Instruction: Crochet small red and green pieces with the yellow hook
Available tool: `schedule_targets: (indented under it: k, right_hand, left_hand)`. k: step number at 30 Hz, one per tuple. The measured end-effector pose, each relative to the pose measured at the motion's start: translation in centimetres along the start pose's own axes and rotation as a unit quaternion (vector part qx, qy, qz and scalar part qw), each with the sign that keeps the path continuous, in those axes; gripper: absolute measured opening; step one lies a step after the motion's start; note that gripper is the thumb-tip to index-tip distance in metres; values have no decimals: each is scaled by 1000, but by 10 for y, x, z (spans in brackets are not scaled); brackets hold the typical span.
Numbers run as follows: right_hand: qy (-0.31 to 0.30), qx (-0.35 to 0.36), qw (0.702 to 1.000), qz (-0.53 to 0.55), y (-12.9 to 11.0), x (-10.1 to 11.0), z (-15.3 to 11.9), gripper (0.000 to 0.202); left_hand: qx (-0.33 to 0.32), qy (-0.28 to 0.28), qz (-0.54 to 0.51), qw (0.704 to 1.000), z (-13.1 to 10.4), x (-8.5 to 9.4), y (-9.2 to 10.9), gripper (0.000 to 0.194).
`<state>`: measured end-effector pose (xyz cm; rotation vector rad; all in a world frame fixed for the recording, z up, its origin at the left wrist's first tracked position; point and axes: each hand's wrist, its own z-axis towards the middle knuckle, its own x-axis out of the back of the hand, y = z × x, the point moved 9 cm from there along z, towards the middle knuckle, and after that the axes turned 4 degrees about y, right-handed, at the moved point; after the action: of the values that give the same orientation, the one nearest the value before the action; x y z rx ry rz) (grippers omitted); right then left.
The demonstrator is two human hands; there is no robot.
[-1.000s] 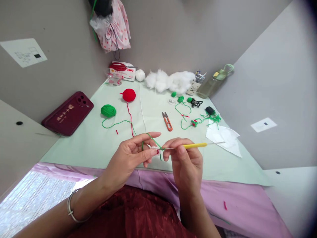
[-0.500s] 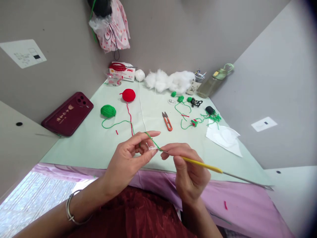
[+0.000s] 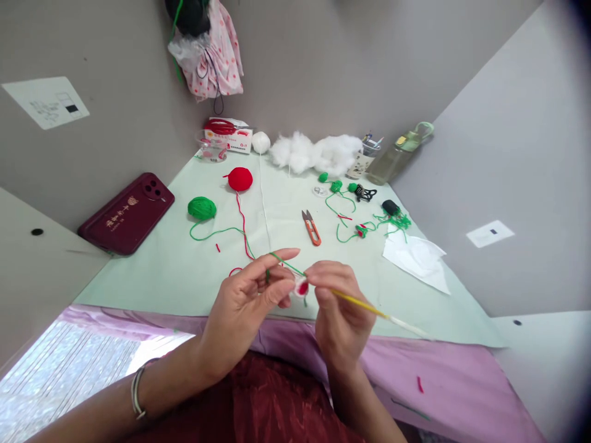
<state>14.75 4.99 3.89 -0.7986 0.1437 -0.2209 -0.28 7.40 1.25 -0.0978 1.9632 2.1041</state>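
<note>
Between thumb and fingers my left hand (image 3: 249,295) pinches a small white and red crochet piece (image 3: 301,287). Green yarn (image 3: 289,266) runs over its raised index finger toward the piece. My right hand (image 3: 339,301) is closed on a yellow-handled crochet hook (image 3: 357,301), whose tip is hidden at the piece by the fingers. Beyond the hands lie a green yarn ball (image 3: 202,208), a red yarn ball (image 3: 240,179) and a white yarn ball (image 3: 261,143), their strands trailing toward my left hand.
Orange thread snips (image 3: 312,229) lie past my hands. Stuffing (image 3: 295,152), a cup of pens (image 3: 362,161) and a bottle (image 3: 399,154) stand at the back. A phone (image 3: 127,213) leans at left. Green crochet bits (image 3: 336,186) and white paper (image 3: 413,258) lie right.
The crochet piece has turned so its red part shows. My right hand has shifted slightly left, and the hook's far end has swung with it. A loop of red yarn now shows beside my left hand.
</note>
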Motion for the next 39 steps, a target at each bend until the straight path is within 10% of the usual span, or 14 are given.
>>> schedule_targets:
  k: [6,14,20,39]
  right_hand:
    - [-15,-125,979,163,31,0,5,12]
    - [-17,-111,985,129,28,5,9,12]
    - [-24,-95,988,122,26,7,12,12]
    - [-174,-39,984,0,-5,3,17,20]
  left_hand:
    - [-31,-32,97,994,10,3,8,35]
    - [60,-165,-12,984,9,-21,-9,48]
    - [109,-139,-56,983,13,-22,-12,52]
    - [-102,-176,241,949,17,-15,26,16]
